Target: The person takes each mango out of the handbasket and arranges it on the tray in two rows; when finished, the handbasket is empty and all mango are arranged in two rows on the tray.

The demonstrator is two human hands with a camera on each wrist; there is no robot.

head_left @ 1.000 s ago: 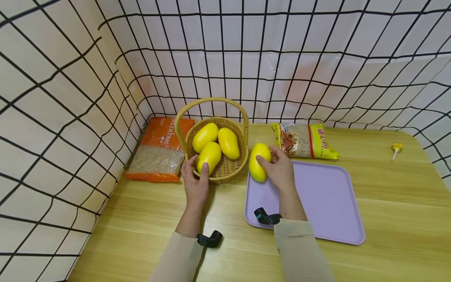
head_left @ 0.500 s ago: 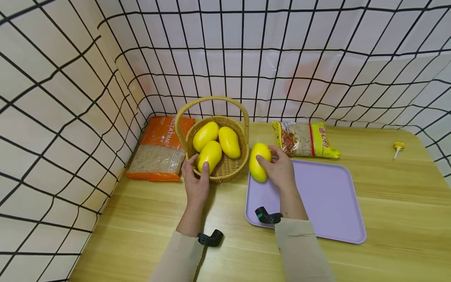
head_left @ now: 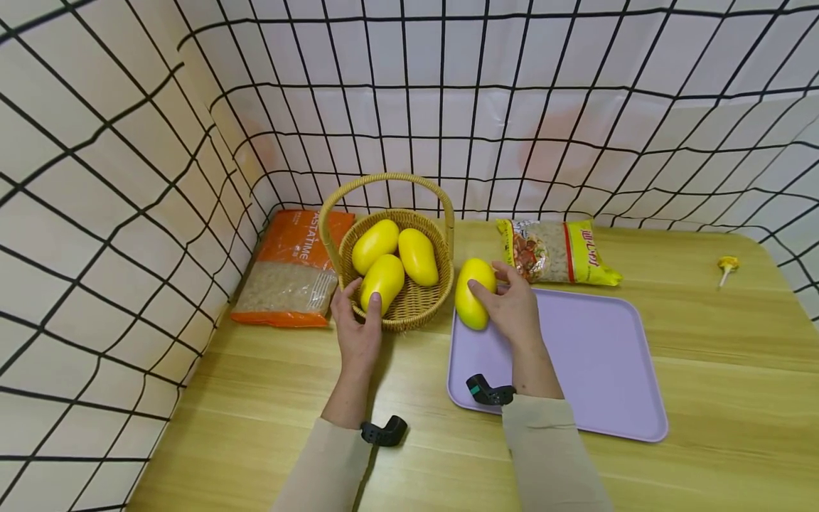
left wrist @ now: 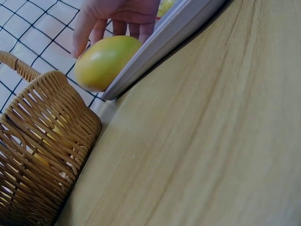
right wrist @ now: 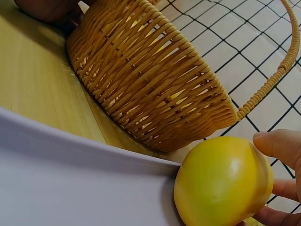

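Note:
In the head view, my right hand [head_left: 515,306] pinches a yellow mango [head_left: 472,302] between thumb and fingers at the back left corner of the lilac tray [head_left: 595,355]. The right wrist view shows this mango [right wrist: 221,183] right at the tray's rim, with the thumb [right wrist: 277,143] on its upper side. My left hand [head_left: 358,338] rests at the front left rim of a wicker basket [head_left: 409,313], its thumb and fingers spread. Three more mangoes [head_left: 382,281] lie in that basket. The left wrist view shows the basket's woven side [left wrist: 47,141], but not the left hand.
Left of the basket lies an orange PASTATIME bag [head_left: 288,277]. Behind the tray is a yellow food packet [head_left: 553,252]. A small yellow lollipop [head_left: 727,264] lies far right on the wooden table [head_left: 723,341]. Black wire grid [head_left: 473,114] borders the back and left.
The view has shifted slightly, so everything sits a little further right in the frame. Both hands, the mango and the basket keep their places relative to each other.

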